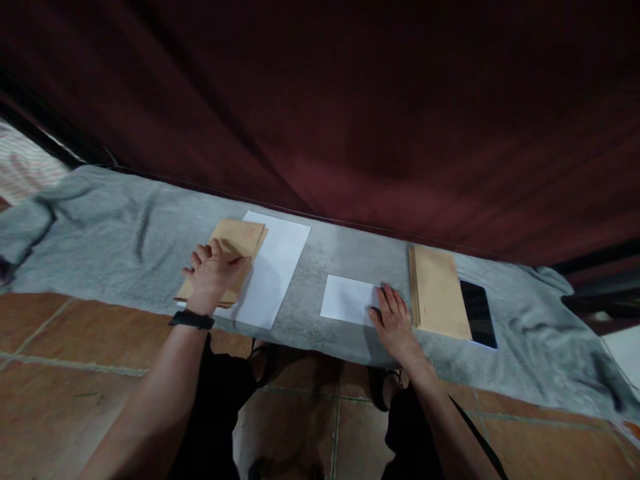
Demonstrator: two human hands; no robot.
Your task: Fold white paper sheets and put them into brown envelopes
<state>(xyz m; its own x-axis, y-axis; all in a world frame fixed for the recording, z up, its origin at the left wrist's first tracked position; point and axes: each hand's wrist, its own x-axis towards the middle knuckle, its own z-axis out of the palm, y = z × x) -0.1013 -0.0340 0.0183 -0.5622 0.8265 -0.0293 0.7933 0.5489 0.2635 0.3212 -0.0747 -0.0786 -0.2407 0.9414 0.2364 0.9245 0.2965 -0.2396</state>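
My left hand [213, 275] rests on a small stack of brown envelopes [235, 243], fingers curled over the top one, which lies partly over a white sheet of paper [277, 267]. A dark band sits on that wrist. My right hand [395, 320] lies flat with fingers stretched out on the right edge of a smaller folded white paper [346, 299]. Just right of it is a second stack of brown envelopes [437, 290].
Everything lies on a grey cloth [125, 233] spread over a low surface. A dark phone or tablet [477, 312] lies right of the second stack. A dark red curtain [350, 100] hangs behind. Brown tiled floor [75, 373] is below, with my knees in black.
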